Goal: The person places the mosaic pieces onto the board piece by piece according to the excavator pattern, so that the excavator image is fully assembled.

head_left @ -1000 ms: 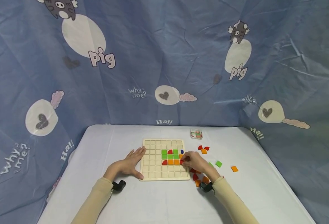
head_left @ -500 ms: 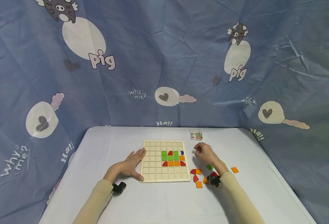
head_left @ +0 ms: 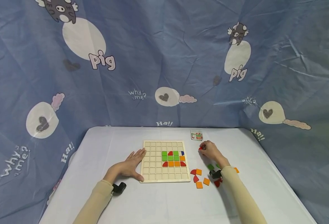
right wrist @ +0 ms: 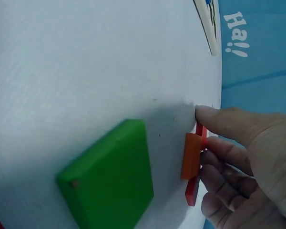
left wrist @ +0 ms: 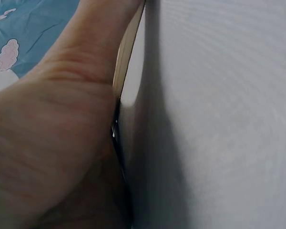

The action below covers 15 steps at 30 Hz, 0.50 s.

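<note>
A wooden grid board point(head_left: 153, 171) lies on the table, holding green, orange, red and blue tiles towards its right side. My left hand point(head_left: 131, 164) rests against the board's left edge, fingers spread and thumb near the lower corner. In the left wrist view the hand hides most of the board rim point(left wrist: 128, 52). Right of the board, my right hand point(head_left: 210, 151) pinches a red quarter-circle tile point(right wrist: 199, 128) between thumb and index finger. An orange square tile point(right wrist: 191, 156) and another red tile point(right wrist: 192, 192) lie right by the fingers.
A small pattern card point(head_left: 196, 135) lies behind the right hand. Several loose tiles lie right of the board, among them an orange square point(head_left: 199, 185), a red quarter circle point(head_left: 196, 179) and a green square point(right wrist: 112, 183). A blue printed cloth point(head_left: 125, 62) hangs behind the table.
My right hand has left a red tile in the board's right column and moved right and away to the loose red tiles, pinching one. The left hand has stayed in place.
</note>
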{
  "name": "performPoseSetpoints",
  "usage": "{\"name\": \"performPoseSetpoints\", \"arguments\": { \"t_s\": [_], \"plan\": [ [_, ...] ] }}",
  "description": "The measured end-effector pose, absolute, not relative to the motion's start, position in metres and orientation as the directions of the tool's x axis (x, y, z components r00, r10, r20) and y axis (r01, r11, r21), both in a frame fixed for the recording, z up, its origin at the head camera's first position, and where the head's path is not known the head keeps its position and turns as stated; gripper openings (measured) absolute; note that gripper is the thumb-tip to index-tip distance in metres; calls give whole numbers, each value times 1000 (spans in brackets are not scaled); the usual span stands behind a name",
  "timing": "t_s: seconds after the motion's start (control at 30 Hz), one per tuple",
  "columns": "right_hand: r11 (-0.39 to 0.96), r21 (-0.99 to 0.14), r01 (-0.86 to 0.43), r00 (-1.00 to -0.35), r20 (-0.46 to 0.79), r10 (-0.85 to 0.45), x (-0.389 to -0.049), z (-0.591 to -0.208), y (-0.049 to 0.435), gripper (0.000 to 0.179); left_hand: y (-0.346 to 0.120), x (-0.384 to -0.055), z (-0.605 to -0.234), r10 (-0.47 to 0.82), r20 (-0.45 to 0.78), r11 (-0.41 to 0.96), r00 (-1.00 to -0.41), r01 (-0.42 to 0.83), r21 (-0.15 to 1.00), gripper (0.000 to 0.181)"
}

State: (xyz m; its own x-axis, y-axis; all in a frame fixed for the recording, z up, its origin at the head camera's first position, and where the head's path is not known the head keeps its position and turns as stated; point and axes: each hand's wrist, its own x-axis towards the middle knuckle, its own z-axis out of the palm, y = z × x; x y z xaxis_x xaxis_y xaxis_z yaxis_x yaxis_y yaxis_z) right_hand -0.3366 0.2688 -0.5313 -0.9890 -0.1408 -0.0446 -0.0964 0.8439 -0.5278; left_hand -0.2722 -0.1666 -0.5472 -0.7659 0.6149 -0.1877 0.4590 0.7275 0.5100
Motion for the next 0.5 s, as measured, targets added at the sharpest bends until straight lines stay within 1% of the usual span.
{"name": "performPoseSetpoints", "arguments": {
  "t_s": [0.17,0.3,0.4,0.5],
  "plan": [
    [826,-557,-91,-991,-29,-129,-337,-532,267,17,-166,-273,-546,604,-192,740,-773,456,495,136],
    [820,-560,-116,-987,-28,-159,-335,-533,265,14,-165,-272,-545,605,-189,734,-774,448,511,136],
    [831,-539,-136,-981,-44,-189,-333,-533,262,16,-165,-271,-544,614,-181,722,-769,453,523,135],
    [856,-502,-123,-978,-82,-189,-332,-532,256,21,-165,-271,-545,616,-178,722,-768,460,517,135]
  ]
}}
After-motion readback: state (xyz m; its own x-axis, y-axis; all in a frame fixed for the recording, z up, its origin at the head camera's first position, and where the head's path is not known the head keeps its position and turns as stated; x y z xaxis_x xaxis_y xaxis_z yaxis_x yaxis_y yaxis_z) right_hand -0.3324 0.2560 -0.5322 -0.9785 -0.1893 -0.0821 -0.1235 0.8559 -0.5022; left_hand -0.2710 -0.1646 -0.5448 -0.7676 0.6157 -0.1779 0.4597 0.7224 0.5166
